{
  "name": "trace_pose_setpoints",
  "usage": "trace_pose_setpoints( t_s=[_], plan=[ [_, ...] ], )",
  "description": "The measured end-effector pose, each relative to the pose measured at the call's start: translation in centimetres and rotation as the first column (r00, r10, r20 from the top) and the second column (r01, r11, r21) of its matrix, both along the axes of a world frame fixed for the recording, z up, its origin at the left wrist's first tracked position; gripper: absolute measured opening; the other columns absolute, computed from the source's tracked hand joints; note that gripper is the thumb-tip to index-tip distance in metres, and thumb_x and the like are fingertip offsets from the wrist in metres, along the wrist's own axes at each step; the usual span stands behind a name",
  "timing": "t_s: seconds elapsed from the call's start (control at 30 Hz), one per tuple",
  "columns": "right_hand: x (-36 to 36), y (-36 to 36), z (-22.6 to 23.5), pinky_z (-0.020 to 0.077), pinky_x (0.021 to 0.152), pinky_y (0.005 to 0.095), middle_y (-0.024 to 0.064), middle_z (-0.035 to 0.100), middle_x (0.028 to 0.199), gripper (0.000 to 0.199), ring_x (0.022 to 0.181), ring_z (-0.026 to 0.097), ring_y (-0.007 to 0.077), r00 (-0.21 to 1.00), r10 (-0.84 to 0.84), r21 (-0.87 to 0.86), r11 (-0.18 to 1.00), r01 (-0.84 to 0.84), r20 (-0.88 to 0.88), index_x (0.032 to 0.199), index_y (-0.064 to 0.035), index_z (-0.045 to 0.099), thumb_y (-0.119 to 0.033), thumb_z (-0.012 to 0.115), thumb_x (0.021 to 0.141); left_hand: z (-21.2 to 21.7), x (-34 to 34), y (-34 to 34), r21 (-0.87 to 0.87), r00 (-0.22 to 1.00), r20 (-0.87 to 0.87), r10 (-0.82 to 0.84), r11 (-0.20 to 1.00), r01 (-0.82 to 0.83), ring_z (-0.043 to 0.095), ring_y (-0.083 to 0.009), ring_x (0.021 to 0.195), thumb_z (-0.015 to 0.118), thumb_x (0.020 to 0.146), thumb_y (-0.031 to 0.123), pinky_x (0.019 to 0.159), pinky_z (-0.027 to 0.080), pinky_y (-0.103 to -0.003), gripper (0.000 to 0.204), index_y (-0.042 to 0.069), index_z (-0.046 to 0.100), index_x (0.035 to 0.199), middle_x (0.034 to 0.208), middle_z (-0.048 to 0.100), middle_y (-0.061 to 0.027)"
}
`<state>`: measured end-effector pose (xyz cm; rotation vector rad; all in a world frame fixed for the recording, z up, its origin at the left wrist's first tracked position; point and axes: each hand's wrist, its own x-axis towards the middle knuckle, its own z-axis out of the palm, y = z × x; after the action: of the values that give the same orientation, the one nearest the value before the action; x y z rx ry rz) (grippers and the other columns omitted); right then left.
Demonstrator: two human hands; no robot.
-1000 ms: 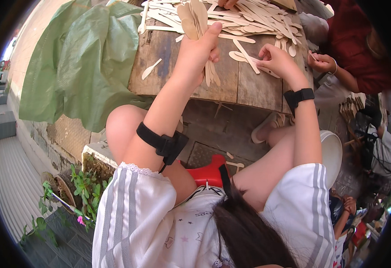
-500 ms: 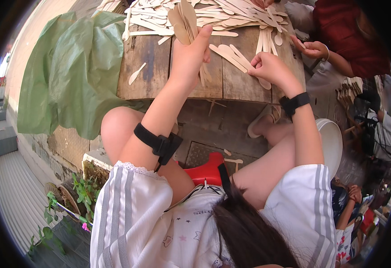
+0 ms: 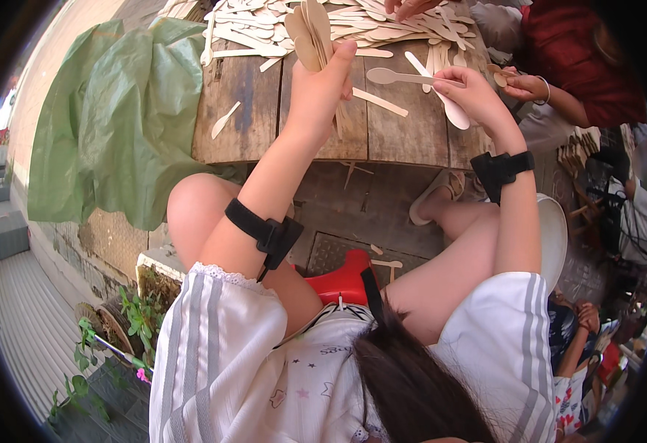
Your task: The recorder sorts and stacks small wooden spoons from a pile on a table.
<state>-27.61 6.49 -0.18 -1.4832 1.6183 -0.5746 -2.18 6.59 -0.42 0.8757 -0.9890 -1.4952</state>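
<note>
**A:** Head view first: what is changing for you? Your left hand [image 3: 322, 92] is clamping a fanned bundle of wooden spoons [image 3: 310, 33], thumb wrapped over the handles, same as a second ago. Your right hand [image 3: 465, 87] has pulled in from the heap at twelve o'clock and is now pinching two spoons [image 3: 421, 76] between its fingertips, one crossing the other.

**B:** So you are gathering: the pair looks to be heading toward the bundle at ten o'clock of it.

**A:** Counts?

**B:** You are holding roughly five in the fan; I cannot tell exactly. Two are in your right hand. One loose spoon [image 3: 224, 119] is lying apart on the wooden table [image 3: 246, 111] at nine o'clock. The pile [image 3: 382, 22] is too tangled to count. Another person's hand [image 3: 524, 87] is working just at three o'clock.
</note>
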Motion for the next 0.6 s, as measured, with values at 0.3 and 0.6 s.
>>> trace_pose_setpoints(
  t_s=[0.3, 0.6],
  plan=[
    [0.5, 1.0, 3.2, 0.0411, 0.062, 0.0165, -0.0072, 0.057, 0.083, 0.021, 0.071, 0.052, 0.0011, 0.890, 0.121, -0.067, 0.992, -0.102, 0.440, 0.105, -0.0087, 0.057, -0.025, 0.061, 0.091, -1.1, 0.8, -0.8, 0.269, 0.972, -0.222, -0.072, 0.954, 0.132, 0.037, -0.0088, 0.055, 0.064, 0.089, 0.027, 0.052, 0.035, -0.025, 0.027, 0.009, 0.045, 0.094, 0.065, 0.037, 0.0033],
    [8.0, 3.2, 0.6, 0.0395, 0.059, 0.0159, -0.0086, 0.055, 0.081, 0.024, 0.068, 0.048, -0.0006, 0.800, -0.103, 0.169, 0.986, 0.002, 0.591, 0.104, -0.0110, 0.055, -0.027, 0.064, 0.089, -0.9, -0.2, -0.7, -0.017, 0.975, -0.082, -0.206, 0.979, 0.205, 0.043, -0.0096, 0.063, 0.062, 0.090, 0.028, 0.061, 0.038, -0.026, 0.030, 0.003, 0.051, 0.104, 0.071, 0.045, 0.0005]
  ],
)
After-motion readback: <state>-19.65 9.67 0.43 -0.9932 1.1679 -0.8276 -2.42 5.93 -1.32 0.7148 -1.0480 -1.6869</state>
